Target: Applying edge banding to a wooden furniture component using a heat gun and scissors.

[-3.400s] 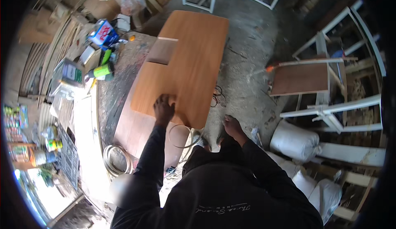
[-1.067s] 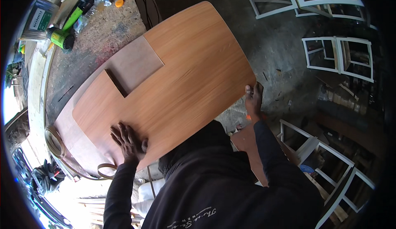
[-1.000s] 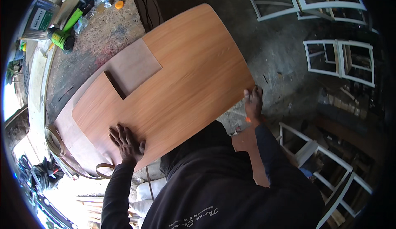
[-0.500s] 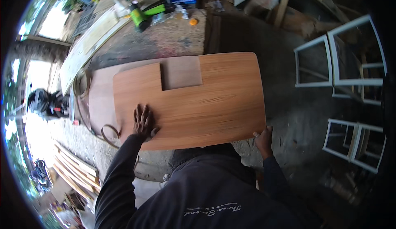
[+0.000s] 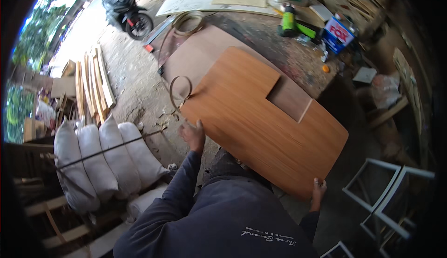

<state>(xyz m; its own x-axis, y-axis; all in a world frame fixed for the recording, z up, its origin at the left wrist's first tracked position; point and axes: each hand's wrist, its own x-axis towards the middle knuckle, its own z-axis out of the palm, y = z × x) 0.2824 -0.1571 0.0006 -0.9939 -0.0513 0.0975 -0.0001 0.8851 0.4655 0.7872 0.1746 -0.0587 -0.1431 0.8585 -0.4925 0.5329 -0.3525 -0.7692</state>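
Observation:
A wood-grain panel (image 5: pixel 260 132) with rounded corners and a rectangular notch on its far side lies over a plain brown board (image 5: pixel 205 53). My right hand (image 5: pixel 318 192) grips the panel's near right corner, with the thumb on top and the other fingers mostly hidden. By the panel's near left edge is my left hand (image 5: pixel 192 136), open with its fingers apart; whether it touches the edge is hard to tell. A thin loop of edging strip (image 5: pixel 180 90) stands near the panel's left corner, just beyond that hand.
A workbench (image 5: pixel 298 67) carries a coil of strip (image 5: pixel 188 23), a green and black bottle (image 5: pixel 288 20) and a blue and white tin (image 5: pixel 337 34). White sacks (image 5: pixel 100 160) and wooden slats (image 5: pixel 95 83) lie left, white frames (image 5: pixel 372 183) right. A motorcycle (image 5: pixel 123 6) stands far left.
My view has swung left, so the panel appears slanted. My left hand has come off the panel's top surface to its near left edge. My right hand still grips the corner.

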